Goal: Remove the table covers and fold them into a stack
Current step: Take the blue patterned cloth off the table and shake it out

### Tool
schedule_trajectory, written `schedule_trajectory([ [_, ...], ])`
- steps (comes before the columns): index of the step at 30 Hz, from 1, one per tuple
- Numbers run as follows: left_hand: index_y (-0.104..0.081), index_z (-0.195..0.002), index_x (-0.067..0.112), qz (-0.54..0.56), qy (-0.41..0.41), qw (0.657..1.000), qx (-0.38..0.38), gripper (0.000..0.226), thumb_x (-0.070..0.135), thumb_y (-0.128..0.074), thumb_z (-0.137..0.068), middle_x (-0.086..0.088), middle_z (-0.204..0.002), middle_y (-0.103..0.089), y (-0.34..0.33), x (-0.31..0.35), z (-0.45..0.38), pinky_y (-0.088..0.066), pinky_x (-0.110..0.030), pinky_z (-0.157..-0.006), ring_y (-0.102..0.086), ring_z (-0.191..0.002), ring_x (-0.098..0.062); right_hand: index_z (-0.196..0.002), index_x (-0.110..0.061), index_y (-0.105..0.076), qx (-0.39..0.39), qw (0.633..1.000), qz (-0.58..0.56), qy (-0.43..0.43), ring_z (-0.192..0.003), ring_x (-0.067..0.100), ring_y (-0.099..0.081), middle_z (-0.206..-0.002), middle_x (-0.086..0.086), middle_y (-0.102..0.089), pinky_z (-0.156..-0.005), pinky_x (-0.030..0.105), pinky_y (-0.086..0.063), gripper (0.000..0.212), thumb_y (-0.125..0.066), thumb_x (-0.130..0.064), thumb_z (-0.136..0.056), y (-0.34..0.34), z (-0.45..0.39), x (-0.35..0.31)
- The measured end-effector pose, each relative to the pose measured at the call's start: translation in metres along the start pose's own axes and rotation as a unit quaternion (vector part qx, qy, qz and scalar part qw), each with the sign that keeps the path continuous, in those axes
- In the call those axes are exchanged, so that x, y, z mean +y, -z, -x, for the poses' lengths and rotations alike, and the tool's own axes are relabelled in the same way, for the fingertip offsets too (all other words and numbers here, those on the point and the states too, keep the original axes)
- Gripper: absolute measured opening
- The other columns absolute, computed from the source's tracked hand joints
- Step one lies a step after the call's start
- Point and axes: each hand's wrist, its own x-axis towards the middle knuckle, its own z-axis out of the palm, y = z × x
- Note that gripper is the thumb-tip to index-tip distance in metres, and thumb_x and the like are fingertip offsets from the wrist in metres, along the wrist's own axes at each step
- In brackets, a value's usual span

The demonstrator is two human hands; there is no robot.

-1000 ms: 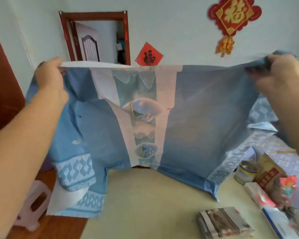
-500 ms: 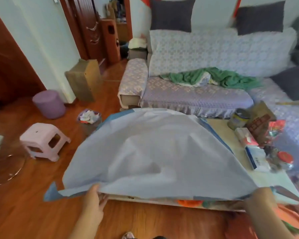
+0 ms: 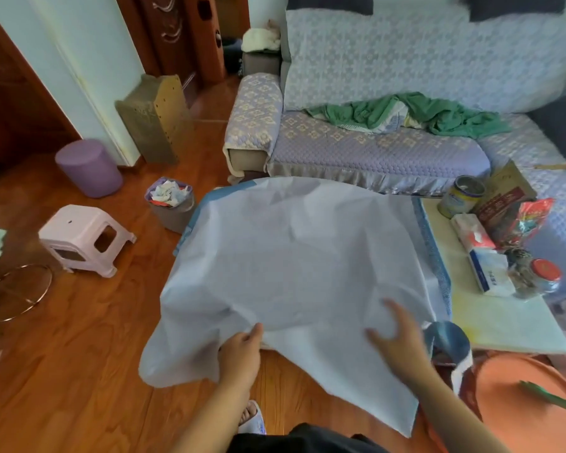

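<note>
A pale blue table cover (image 3: 294,266) lies spread over the left part of the low table (image 3: 504,325), its plain underside up and its near edge hanging over the front. A patterned blue border shows along its right side. My left hand (image 3: 242,354) pinches the near edge of the cover at the left. My right hand (image 3: 396,338) hovers with spread fingers on or just above the cover near its right front; I cannot tell if it touches.
Tissue boxes (image 3: 481,256), a tin can (image 3: 463,196), snack bags and a red-lidded jar (image 3: 544,276) crowd the table's right side. A sofa (image 3: 373,148) with a green cloth stands behind. A waste bin (image 3: 170,204), pink stool (image 3: 82,240) and purple stool (image 3: 89,168) sit on the wooden floor at left.
The cover was held up stretched between both hands, then swung down flat onto the table. My right hand has let go of its corner and opened over the cloth.
</note>
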Motion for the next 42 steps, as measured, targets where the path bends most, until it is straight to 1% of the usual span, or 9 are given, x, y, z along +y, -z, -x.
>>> schedule_trajectory([
  [2,-0.069,-0.086,0.007,-0.012,-0.015,1.000,0.011,0.053,0.050,-0.045,-0.103,-0.012,-0.085,-0.070,-0.008,0.017,0.007,-0.055,-0.046,-0.083,-0.066,-0.084,-0.025,-0.156,-0.034,-0.022,-0.222,0.956,0.133,0.137,-0.145,0.009,-0.015,-0.156,-0.015,-0.022,-0.123,0.035,-0.015,0.097,-0.069,-0.056,-0.074,-0.053,0.013,-0.040],
  [5,-0.070,-0.080,0.021,-0.026,-0.072,0.997,0.020,0.046,0.050,-0.043,-0.103,0.000,-0.082,-0.071,-0.017,0.039,0.017,-0.053,-0.044,-0.090,-0.067,-0.087,-0.019,-0.146,-0.027,-0.048,-0.155,0.932,0.203,0.258,-0.140,0.020,-0.040,-0.146,-0.009,-0.050,-0.112,0.032,-0.034,0.060,-0.059,-0.038,-0.088,-0.099,0.007,-0.055],
  [8,-0.067,-0.093,0.028,0.164,-0.036,0.986,0.007,0.034,0.053,-0.046,-0.102,0.005,-0.097,-0.070,-0.012,0.050,0.029,-0.049,-0.039,-0.097,-0.064,-0.100,-0.014,-0.096,-0.016,-0.068,-0.068,0.947,0.208,0.235,-0.080,0.029,-0.067,-0.083,0.001,-0.071,-0.064,0.032,-0.042,0.024,-0.051,-0.008,-0.082,-0.097,-0.004,-0.078],
  [13,-0.060,-0.133,0.019,0.667,0.177,0.723,0.025,0.061,0.062,-0.062,-0.089,-0.011,-0.136,-0.060,0.019,0.005,-0.004,-0.041,-0.057,-0.110,-0.056,-0.127,-0.038,-0.094,-0.018,-0.070,-0.024,0.950,0.201,0.239,-0.076,0.029,-0.062,-0.079,0.001,-0.069,-0.059,0.034,-0.043,0.037,-0.042,-0.006,-0.073,-0.080,-0.014,-0.100],
  [17,-0.064,-0.132,0.014,0.725,0.179,0.650,0.140,0.051,0.051,-0.051,-0.098,-0.011,-0.129,-0.068,0.059,-0.035,-0.029,-0.055,-0.046,-0.096,-0.065,-0.118,-0.030,-0.101,-0.025,-0.073,-0.022,0.952,0.224,0.205,-0.089,0.028,-0.062,-0.093,-0.001,-0.071,-0.067,0.036,-0.046,0.042,-0.050,0.002,-0.077,-0.076,-0.028,-0.096],
  [24,-0.066,-0.109,0.015,0.694,0.143,0.677,0.199,0.034,0.033,-0.038,-0.109,-0.007,-0.114,-0.070,0.116,-0.007,-0.019,-0.062,-0.034,-0.076,-0.071,-0.087,-0.019,-0.107,-0.015,-0.077,0.074,0.945,0.185,0.259,-0.095,0.031,-0.069,-0.108,0.003,-0.074,-0.078,0.040,-0.057,0.052,-0.056,0.012,-0.068,-0.076,-0.030,-0.073],
  [31,-0.055,-0.135,0.023,0.680,-0.016,0.715,0.162,0.037,0.042,-0.052,-0.104,-0.006,-0.121,-0.074,0.176,0.096,0.006,-0.058,-0.051,-0.093,-0.074,-0.106,-0.027,-0.093,-0.051,-0.067,-0.001,0.988,0.152,-0.026,-0.091,0.025,-0.067,-0.097,-0.006,-0.073,-0.072,0.033,-0.048,0.018,-0.061,-0.037,-0.085,-0.095,-0.026,0.009],
  [34,-0.055,-0.134,0.024,0.646,-0.045,0.750,0.136,0.037,0.045,-0.049,-0.104,-0.005,-0.119,-0.074,0.190,0.125,-0.011,-0.061,-0.046,-0.088,-0.074,-0.103,-0.023,-0.092,-0.047,-0.068,0.008,0.991,0.096,-0.095,-0.088,0.037,-0.062,-0.095,0.014,-0.073,-0.077,0.041,-0.049,0.036,-0.058,-0.012,-0.091,-0.093,-0.032,0.005],
  [42,-0.058,-0.129,0.012,0.591,-0.090,0.799,0.061,0.037,0.037,-0.038,-0.109,-0.011,-0.114,-0.072,0.245,0.267,-0.190,-0.060,-0.051,-0.081,-0.070,-0.102,-0.029,-0.092,-0.007,-0.058,0.292,0.911,0.251,0.149,-0.067,0.046,-0.063,-0.080,0.024,-0.063,-0.054,0.040,-0.038,0.004,-0.058,-0.003,-0.091,0.037,-0.197,-0.169],
])
